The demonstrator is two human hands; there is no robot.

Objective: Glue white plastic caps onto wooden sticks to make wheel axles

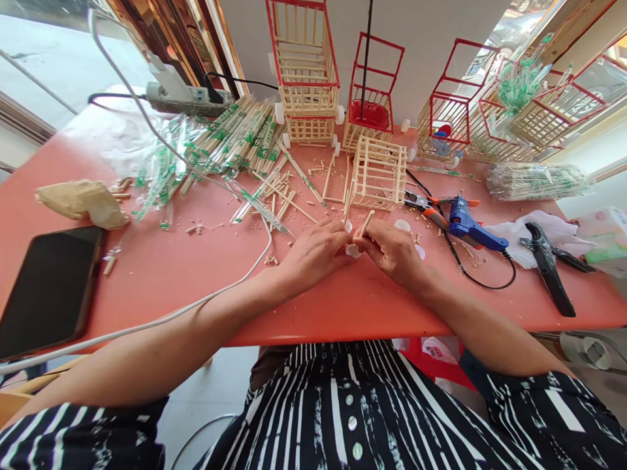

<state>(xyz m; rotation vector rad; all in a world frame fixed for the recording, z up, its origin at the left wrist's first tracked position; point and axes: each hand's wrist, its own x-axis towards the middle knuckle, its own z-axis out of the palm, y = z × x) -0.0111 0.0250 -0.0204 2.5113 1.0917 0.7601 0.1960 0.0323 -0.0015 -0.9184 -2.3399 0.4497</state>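
My right hand (392,248) is closed, pinching a short wooden stick (367,222) that pokes up between thumb and fingers. Beside it, my left hand (318,253) has its fingers curled together, almost touching the right; what it grips is hidden. A thin wooden stick (348,203) rises just behind the left fingertips, and I cannot tell whether they hold it. A white disc (353,250) shows below the fingertips, and another white disc (401,225) lies by the right hand. Just beyond the hands stands a small slatted frame of sticks (378,173).
Stick-built carts with red trim, including a tall cart (306,72), line the back. Wrapped chopsticks (245,134) lie at left, near a phone (51,284). At right are a blue glue gun (470,225), pliers (418,201) and a black clamp (551,267). A white cable (215,297) crosses my left forearm.
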